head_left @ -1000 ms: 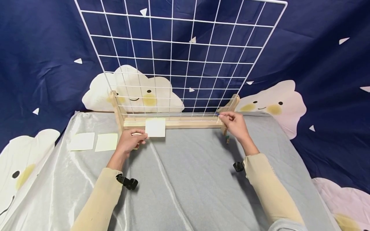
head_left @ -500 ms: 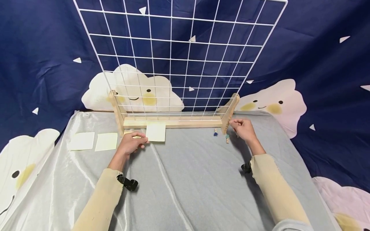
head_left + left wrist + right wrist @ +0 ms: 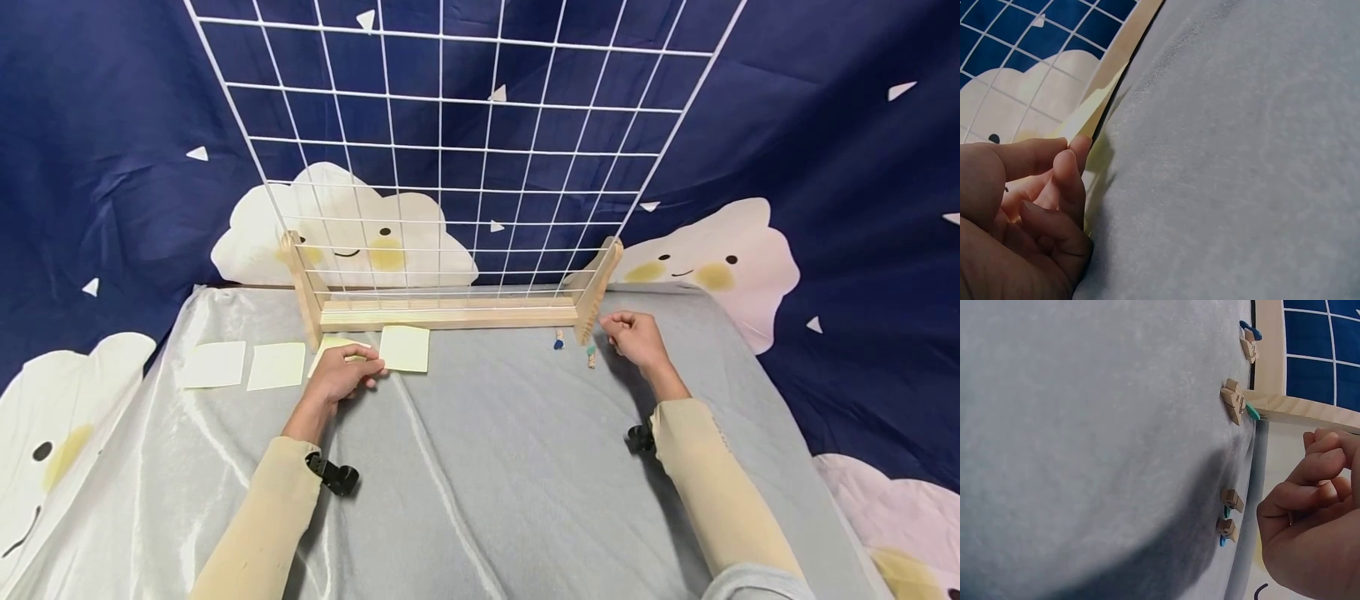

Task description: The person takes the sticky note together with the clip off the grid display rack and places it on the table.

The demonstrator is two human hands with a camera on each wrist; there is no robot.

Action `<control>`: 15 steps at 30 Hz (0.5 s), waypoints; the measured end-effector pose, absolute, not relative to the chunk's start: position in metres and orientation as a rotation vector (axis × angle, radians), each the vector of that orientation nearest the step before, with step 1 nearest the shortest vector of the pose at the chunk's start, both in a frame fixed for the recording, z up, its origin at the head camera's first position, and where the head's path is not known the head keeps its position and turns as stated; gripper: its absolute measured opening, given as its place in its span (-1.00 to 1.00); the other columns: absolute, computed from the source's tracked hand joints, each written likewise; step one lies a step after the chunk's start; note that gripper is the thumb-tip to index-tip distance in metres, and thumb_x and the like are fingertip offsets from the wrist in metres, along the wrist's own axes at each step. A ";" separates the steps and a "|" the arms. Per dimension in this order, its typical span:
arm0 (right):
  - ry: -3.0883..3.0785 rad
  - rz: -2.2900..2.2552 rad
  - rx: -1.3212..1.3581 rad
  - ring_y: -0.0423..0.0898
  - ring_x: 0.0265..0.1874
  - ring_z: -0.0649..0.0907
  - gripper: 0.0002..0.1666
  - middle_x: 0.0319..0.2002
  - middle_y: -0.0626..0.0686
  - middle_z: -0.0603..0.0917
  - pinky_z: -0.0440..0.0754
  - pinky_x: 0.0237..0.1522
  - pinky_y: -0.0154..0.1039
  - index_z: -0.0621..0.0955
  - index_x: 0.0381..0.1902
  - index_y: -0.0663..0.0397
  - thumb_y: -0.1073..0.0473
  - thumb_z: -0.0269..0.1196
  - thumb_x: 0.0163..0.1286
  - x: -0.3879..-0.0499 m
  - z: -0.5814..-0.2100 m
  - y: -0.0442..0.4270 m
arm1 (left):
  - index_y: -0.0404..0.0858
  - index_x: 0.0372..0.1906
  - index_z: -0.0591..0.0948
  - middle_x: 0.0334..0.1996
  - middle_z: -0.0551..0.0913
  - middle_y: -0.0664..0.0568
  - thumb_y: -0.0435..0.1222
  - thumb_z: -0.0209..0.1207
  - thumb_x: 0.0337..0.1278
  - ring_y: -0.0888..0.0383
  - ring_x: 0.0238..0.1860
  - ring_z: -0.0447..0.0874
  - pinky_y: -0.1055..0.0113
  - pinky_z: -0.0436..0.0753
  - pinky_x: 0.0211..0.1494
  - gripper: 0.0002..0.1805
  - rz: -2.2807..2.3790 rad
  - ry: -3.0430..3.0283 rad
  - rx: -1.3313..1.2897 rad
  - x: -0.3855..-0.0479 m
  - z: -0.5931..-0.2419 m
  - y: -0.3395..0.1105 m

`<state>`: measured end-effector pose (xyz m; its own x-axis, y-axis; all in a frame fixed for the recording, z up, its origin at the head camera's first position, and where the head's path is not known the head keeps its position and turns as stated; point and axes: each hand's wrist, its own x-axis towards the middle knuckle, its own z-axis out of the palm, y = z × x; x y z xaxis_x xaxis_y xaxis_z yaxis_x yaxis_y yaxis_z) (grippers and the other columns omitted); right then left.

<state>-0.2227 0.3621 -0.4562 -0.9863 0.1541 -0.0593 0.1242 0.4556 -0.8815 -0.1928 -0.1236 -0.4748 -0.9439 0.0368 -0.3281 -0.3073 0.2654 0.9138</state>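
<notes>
My left hand (image 3: pixel 343 375) pinches the left edge of a pale yellow sticky note (image 3: pixel 406 348), just in front of the wooden rail. In the left wrist view, the tilted sticky note (image 3: pixel 1092 111) shows between thumb and fingertips. Another sticky note (image 3: pixel 330 343) lies partly hidden behind that hand. My right hand (image 3: pixel 636 337) hovers beside the stand's right foot, fingers loosely curled, with no object visible in them. Near it lie small wooden clothespins: one with a blue piece (image 3: pixel 558 340), one with a teal piece (image 3: pixel 591 357). Two more clothespins (image 3: pixel 1230 499) show in the right wrist view.
A white wire grid (image 3: pixel 465 150) stands upright on a wooden base (image 3: pixel 450 318). Two more sticky notes (image 3: pixel 213 365) lie at the left of the grey cloth (image 3: pixel 480 450). A dark blue curtain (image 3: pixel 112 208) with cloud prints hangs behind and at the sides.
My right hand has moved right and slightly down, away from the blue clothespin, which now lies on the cloth. The note in my left hand has dropped from the rail toward the cloth.
</notes>
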 end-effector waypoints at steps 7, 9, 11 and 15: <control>-2.667 1.588 -0.256 -0.28 -0.62 0.45 -0.64 -0.60 -0.09 0.51 0.46 -0.60 -0.40 0.60 -0.04 0.54 0.21 0.19 0.53 -0.224 -0.455 0.358 | -0.35 -0.05 0.68 -0.44 0.79 0.04 -0.29 0.33 0.27 0.28 -0.61 0.61 0.44 0.35 -0.59 -0.76 1.718 2.283 -0.250 -0.190 -0.476 -0.124; -2.668 1.589 -0.259 -0.27 -0.62 0.45 -0.63 -0.59 -0.09 0.51 0.46 -0.60 -0.40 0.59 -0.03 0.54 0.21 0.19 0.54 -0.224 -0.454 0.357 | -0.38 -0.08 0.67 -0.45 0.79 0.01 -0.32 0.33 0.26 0.27 -0.63 0.60 0.44 0.37 -0.56 -0.77 1.720 2.293 -0.246 -0.189 -0.475 -0.123; -2.665 1.590 -0.275 -0.27 -0.61 0.44 -0.63 -0.59 -0.09 0.51 0.45 -0.60 -0.40 0.60 -0.04 0.53 0.19 0.19 0.54 -0.223 -0.455 0.357 | -0.41 -0.10 0.67 -0.46 0.78 -0.01 -0.35 0.33 0.24 0.26 -0.65 0.60 0.46 0.41 -0.52 -0.78 1.706 2.319 -0.238 -0.187 -0.475 -0.123; -2.681 1.577 -0.296 -0.26 -0.60 0.44 -0.62 -0.55 -0.01 0.54 0.44 -0.59 -0.40 0.60 -0.03 0.49 0.16 0.18 0.55 -0.222 -0.457 0.359 | -0.43 -0.16 0.68 -0.51 0.77 -0.02 -0.36 0.33 0.22 0.26 -0.68 0.60 0.48 0.48 -0.46 -0.81 1.652 2.398 -0.200 -0.185 -0.475 -0.122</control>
<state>-0.2216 0.3589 -0.4571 -0.9819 0.1713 -0.0813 0.1542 0.4723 -0.8678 -0.1853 -0.1222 -0.4755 -0.9660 0.0136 -0.2581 -0.2363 0.3578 0.9034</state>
